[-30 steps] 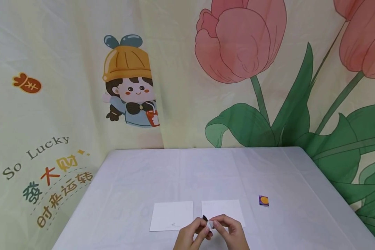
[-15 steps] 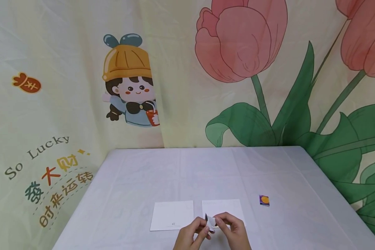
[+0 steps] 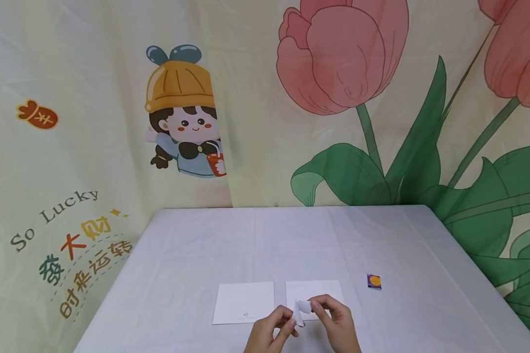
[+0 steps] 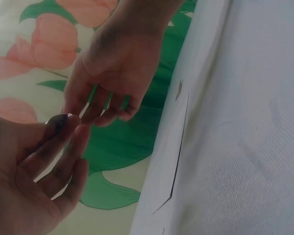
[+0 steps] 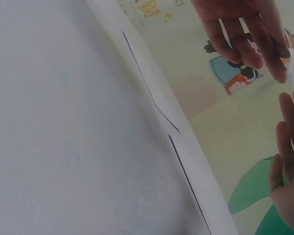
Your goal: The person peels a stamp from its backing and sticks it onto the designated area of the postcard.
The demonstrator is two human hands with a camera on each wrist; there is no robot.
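You are facing one pale printed backdrop, which is rising behind the table's far edge and showing one cartoon figure on the left and three pink tulip blooms on the right, each running past the edge of the view. One table under a white covering is stretching towards you. Two white cards are lying flat on its near part, side by side with a narrow gap between them: the left card is bearing one small grey mark by its near edge, and the right card is sitting partly hidden behind your fingers. Your two bare hands are meeting at the near side, in front of that gap and the right card. On your left hand, thumb and forefinger are pinching the left part of one small white piece, while the other fingers are bending loosely with gaps between them. On your right hand, thumb and forefinger are pinching the right part, and the remaining three fingers are hanging loosely apart. The piece is curling between your hands; whether it is consisting of one layer or two, you cannot tell. One purple square with a yellow disc is lying farther right, apart from both cards.
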